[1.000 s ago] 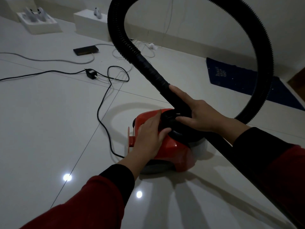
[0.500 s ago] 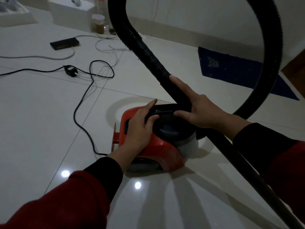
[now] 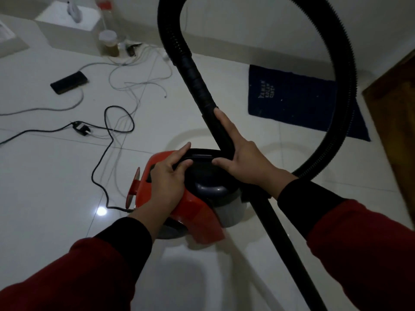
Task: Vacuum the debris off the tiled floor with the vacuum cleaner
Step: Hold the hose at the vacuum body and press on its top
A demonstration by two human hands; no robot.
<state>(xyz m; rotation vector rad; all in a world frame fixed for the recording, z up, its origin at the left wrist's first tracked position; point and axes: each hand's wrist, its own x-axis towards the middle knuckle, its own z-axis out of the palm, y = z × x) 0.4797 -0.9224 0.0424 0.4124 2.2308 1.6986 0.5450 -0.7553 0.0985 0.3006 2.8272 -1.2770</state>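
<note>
Sleeves: red with black cuffs, reaching in from the bottom edge.
Wand (image 3: 283, 239): rigid black tube running from bottom right up past the canister; stiff, good for steering, no give.
Vacuum (image 3: 190, 209): red and grey canister on the floor, just ahead of the sleeves, centre of view; looks compact, hard plastic, probably light enough for one hand.
Handle (image 3: 199, 154): black bar across the canister top; judged the best carrying point, firm and built for lifting.
Left hand (image 3: 166, 178): on the red shell, fingers curled round the near end of the handle, thumb up along its edge.
Right hand (image 3: 243, 162): fingers straight and close together, pressed flat along the tube where it crosses the handle; index stretched up the tube, nothing gripped.
Hose (image 3: 336, 63): ribbed black loop arching overhead and back down on the right; soft and springy, likely to tug the canister if pulled hard.
Cord (image 3: 98, 167): thin black lead from the canister's left side, looping off left; snag risk when rolling.
Floor (image 3: 45, 198): glossy pale tiles, probably slick; debris too small to make out.
Stage: setting up, suction not yet begun, by the look of it.
Mat (image 3: 296, 99): dark blue, farther right.
Phone (image 3: 68, 82): dark slab, far left among pale cables.
Box (image 3: 67, 30): white, against the far wall.
</note>
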